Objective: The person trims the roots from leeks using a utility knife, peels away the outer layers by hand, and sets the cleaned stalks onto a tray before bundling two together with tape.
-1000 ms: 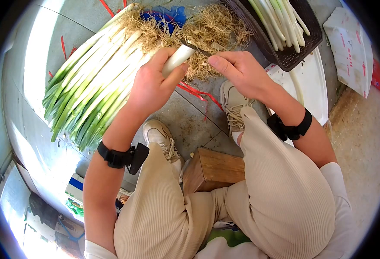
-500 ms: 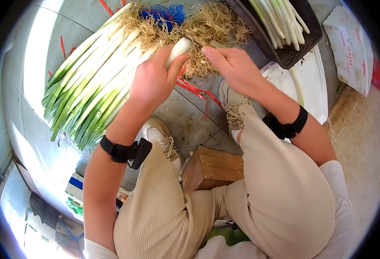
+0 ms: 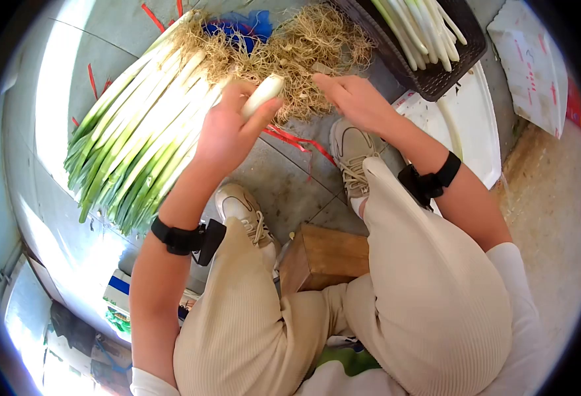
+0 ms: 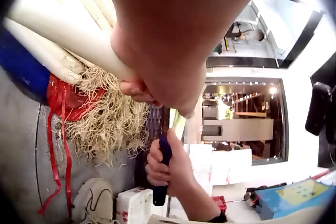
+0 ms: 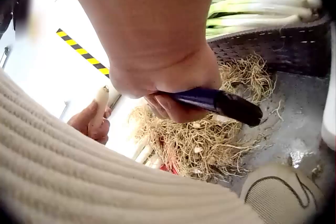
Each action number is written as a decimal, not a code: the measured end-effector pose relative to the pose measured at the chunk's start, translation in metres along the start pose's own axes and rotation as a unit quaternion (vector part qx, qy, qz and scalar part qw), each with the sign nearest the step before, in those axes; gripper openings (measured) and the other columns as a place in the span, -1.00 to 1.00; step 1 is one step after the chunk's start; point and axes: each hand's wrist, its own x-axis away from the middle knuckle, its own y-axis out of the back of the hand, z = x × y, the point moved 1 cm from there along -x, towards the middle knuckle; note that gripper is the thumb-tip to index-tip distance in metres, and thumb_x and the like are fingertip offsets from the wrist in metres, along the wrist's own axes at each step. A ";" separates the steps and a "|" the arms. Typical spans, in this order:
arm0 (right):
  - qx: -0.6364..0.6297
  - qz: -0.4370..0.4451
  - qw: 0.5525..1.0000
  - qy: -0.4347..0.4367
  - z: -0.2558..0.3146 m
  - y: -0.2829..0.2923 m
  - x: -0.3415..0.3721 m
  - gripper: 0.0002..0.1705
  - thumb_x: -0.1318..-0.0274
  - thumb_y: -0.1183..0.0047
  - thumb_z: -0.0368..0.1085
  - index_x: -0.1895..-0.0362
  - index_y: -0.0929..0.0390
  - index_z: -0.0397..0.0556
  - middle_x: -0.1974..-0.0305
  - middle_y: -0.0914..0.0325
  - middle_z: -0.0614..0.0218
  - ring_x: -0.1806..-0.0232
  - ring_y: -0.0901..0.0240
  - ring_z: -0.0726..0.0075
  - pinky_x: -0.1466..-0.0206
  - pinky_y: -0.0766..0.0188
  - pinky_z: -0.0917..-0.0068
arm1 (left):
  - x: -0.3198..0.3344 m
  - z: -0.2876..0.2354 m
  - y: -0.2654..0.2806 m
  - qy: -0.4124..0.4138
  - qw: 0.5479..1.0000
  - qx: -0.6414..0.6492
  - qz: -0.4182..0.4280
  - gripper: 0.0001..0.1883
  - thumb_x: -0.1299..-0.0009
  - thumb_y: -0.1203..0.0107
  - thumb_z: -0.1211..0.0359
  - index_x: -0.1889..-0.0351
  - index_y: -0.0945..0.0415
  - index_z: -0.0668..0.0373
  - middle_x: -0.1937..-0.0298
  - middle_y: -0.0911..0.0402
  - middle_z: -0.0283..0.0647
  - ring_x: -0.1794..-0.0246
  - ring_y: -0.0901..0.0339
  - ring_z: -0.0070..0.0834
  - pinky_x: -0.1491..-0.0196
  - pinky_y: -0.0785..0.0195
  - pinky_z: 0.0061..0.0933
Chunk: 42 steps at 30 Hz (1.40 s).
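Observation:
My left hand [image 3: 228, 129] grips a thick white leek [image 3: 264, 94] near its end, which shows no long roots in the head view. My right hand [image 3: 360, 102] is curled round a dark blue handle [image 5: 210, 100], seen in both wrist views; in the left wrist view the right hand [image 4: 176, 169] holds the handle [image 4: 165, 166] apart from the left hand. A big heap of leeks [image 3: 139, 132] lies left of the left hand, its stringy roots [image 3: 224, 56] at the top. Loose cut roots [image 3: 317, 46] lie beyond both hands.
A dark woven basket [image 3: 435, 86] with leeks [image 3: 422, 33] stands at the upper right, over a white tray [image 3: 482, 125]. Red ribbon [image 3: 304, 140] lies on the tiled floor between the shoes and roots. A wooden block [image 3: 323, 257] is between the legs.
The leek's dark root end has come away, leaving a pale end. The left hand has shifted slightly left and down with the leek, and the right hand stands apart from it.

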 end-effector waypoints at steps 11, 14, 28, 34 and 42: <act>-0.011 -0.015 0.981 0.194 0.027 0.000 0.022 -0.51 -0.36 0.00 0.03 0.40 -0.46 -0.17 0.65 -0.29 0.17 0.59 -0.13 0.21 0.47 -0.20 0.33 | -0.002 -0.007 0.015 0.013 0.996 0.084 0.027 -0.66 -0.52 -0.11 0.15 0.00 -0.54 0.26 0.35 -0.67 -0.26 0.42 -0.51 -0.62 0.28 -0.43 -0.54; -0.006 -0.005 0.982 0.190 0.030 -0.006 0.025 -0.52 -0.36 -0.01 0.02 0.40 -0.47 -0.18 0.64 -0.31 0.11 0.60 -0.11 0.12 0.49 -0.20 0.29 | -0.003 -0.007 0.019 0.009 0.997 0.060 0.041 -0.67 -0.56 -0.05 0.15 -0.01 -0.54 0.24 0.35 -0.66 -0.27 0.44 -0.50 -0.61 0.30 -0.41 -0.53; 0.000 -0.046 0.981 0.191 0.031 -0.013 0.022 -0.43 -0.32 0.03 0.17 0.42 -0.59 -0.09 0.63 -0.46 0.01 0.53 -0.43 -0.21 0.45 -0.34 0.08 | -0.002 -0.009 0.019 -0.010 0.999 0.010 0.036 -0.65 -0.62 0.11 0.14 0.02 -0.52 0.24 0.46 -0.57 -0.25 0.46 -0.49 -0.48 0.29 -0.39 -0.43; -0.038 -0.042 0.978 0.202 0.030 -0.014 0.022 -0.51 -0.37 0.02 0.02 0.39 -0.50 -0.18 0.64 -0.36 0.04 0.61 -0.19 -0.03 0.50 -0.23 0.23 | -0.002 -0.010 0.018 -0.006 0.999 0.019 0.036 -0.65 -0.62 0.11 0.13 0.04 -0.52 0.24 0.48 -0.54 -0.26 0.46 -0.48 -0.49 0.30 -0.37 -0.43; -0.043 -0.045 0.978 0.200 0.030 -0.016 0.023 -0.53 -0.41 0.08 -0.01 0.37 -0.45 -0.20 0.61 -0.33 0.04 0.58 -0.14 -0.04 0.47 -0.22 0.22 | -0.002 -0.014 0.017 -0.002 0.999 0.027 0.033 -0.64 -0.62 0.11 0.13 0.08 -0.52 0.24 0.50 -0.52 -0.29 0.48 -0.44 -0.51 0.32 -0.35 -0.43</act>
